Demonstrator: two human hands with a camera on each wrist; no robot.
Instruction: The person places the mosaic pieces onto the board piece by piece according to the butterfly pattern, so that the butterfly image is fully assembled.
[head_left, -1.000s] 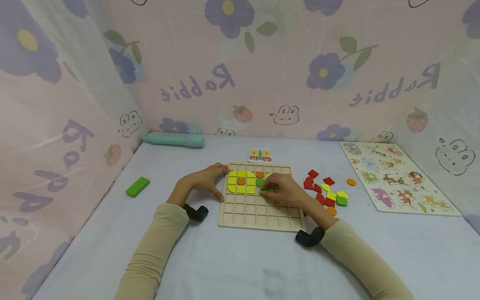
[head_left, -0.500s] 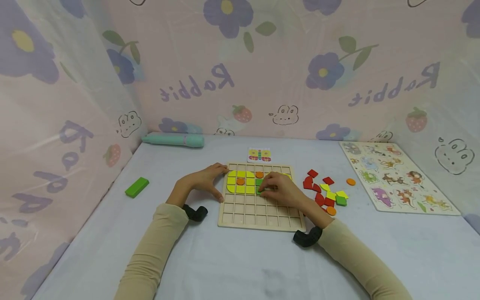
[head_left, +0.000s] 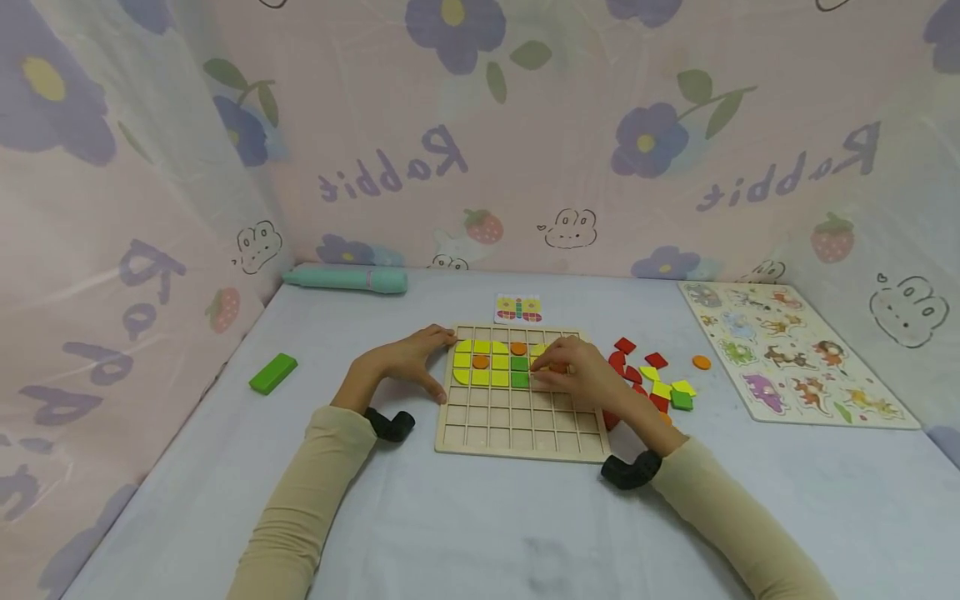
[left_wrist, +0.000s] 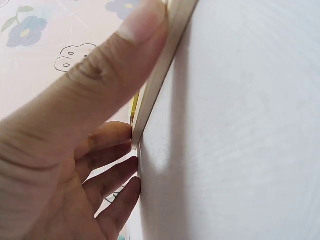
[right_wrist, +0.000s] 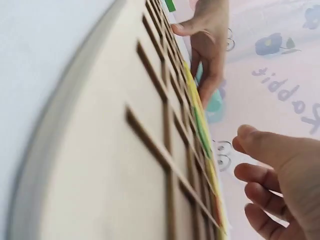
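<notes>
A wooden grid board [head_left: 487, 437] lies on the table with yellow tiles [head_left: 480, 347], orange discs [head_left: 518, 348] and two green square tiles [head_left: 519, 372] set in its upper cells. My left hand [head_left: 408, 362] rests against the board's left edge, thumb and fingertips touching the rim [left_wrist: 160, 80]. Over the right half of the board hovers my right hand [head_left: 573, 371]. In the right wrist view its loosely bent fingers [right_wrist: 260, 195] hold nothing and are apart from the board. It partly covers the yellow and orange pieces beneath it.
Loose red, yellow, green and orange tiles [head_left: 660, 389] are scattered right of the board. Behind it lies a small butterfly pattern card [head_left: 519, 308]. An animal puzzle board [head_left: 795, 358] is at the right, a green block [head_left: 273, 373] and a teal tube-shaped case [head_left: 347, 279] at the left.
My right hand has let go of a green square tile, which now sits in the cell below the other green one. The hand has lifted and shifted right; the left hand stays put.
</notes>
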